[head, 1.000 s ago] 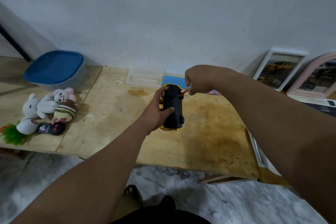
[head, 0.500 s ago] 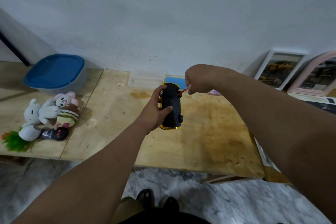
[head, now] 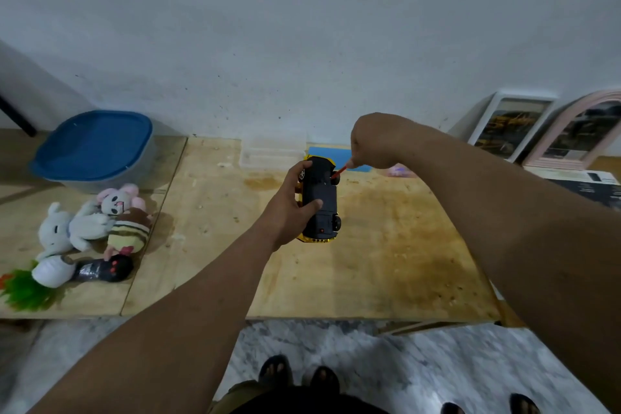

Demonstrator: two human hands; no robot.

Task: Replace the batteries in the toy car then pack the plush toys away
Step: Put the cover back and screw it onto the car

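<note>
A yellow toy car (head: 321, 202) is held upside down above the wooden table (head: 386, 262), its black underside facing me. My left hand (head: 289, 212) grips its left side. My right hand (head: 374, 144) is closed on a small red-handled screwdriver (head: 340, 171), whose tip meets the car's underside near the far wheel. Several plush toys (head: 90, 232) lie in a heap at the table's left: a grey one, a pink-and-white bunny, a striped brown one, and a black one with a white end.
A lidded blue tub (head: 94, 148) stands at the back left. A clear plastic box (head: 272, 155) and a blue sheet (head: 327, 153) lie against the wall. Framed pictures (head: 510, 124) lean at the right. My feet (head: 299, 375) stand on marble floor.
The camera view has shifted slightly. Both hands keep the same hold, with the screwdriver still at the car's underside.
</note>
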